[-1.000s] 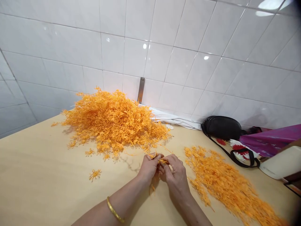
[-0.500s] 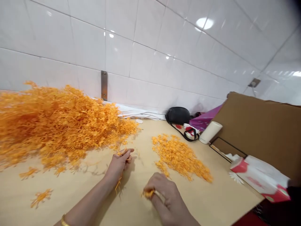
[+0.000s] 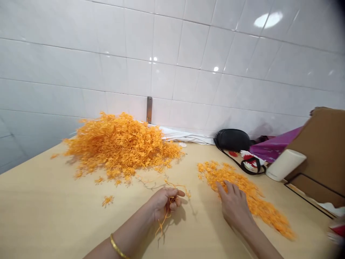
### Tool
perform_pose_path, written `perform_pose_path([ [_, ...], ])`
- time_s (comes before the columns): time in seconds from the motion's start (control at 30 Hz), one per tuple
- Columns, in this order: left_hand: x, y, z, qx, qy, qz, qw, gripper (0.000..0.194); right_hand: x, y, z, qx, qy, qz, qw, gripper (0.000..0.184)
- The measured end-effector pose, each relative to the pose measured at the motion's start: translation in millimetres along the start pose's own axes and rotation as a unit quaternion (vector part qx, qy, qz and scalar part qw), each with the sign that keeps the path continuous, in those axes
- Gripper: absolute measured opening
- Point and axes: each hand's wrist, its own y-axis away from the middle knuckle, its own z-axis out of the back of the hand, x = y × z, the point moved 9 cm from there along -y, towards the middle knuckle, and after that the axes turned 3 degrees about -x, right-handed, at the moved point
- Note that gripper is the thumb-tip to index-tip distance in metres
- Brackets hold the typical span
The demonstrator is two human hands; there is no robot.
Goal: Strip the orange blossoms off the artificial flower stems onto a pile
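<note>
My left hand (image 3: 168,201) is closed around a thin, branched orange stem (image 3: 161,226). One end of the stem dangles below the palm and another sticks out past the fingertips. Over the near side of a spread of small orange pieces (image 3: 237,181), my right hand (image 3: 234,203) rests palm down with its fingers apart. Whether its fingertips touch a piece is hidden. To the left lies a large heap of orange artificial sprigs (image 3: 121,144), and one loose orange sprig (image 3: 108,200) lies in front of it.
A white tiled wall (image 3: 102,72) runs behind the wooden table (image 3: 54,216). Along the back are a white cloth (image 3: 183,135) and a black bag (image 3: 233,139) with its strap. At the right stand a cream bottle (image 3: 287,164) and a brown cardboard box (image 3: 323,151).
The view has swung left. My right hand has moved from the bare tabletop to the small orange pieces; the orange bit it held no longer shows. My left hand still grips a stem.
</note>
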Motion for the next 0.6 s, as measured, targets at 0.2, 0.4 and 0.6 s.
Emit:
perform_pose_path([
  [0.2,14,35,10.6,0.003,-0.013,0.015,1.0,0.026,11,2,32,-0.055,-0.03,0.013,0.998,0.035],
  [0.4,8,72,28.2,-0.065,-0.145,-0.034,0.987,0.037,45,-3,49,-0.016,-0.282,0.027,0.959,0.024],
  [0.6,4,88,25.3,-0.116,-0.315,-0.055,0.94,0.029,107,-26,57,0.082,-0.559,0.007,0.825,0.026],
])
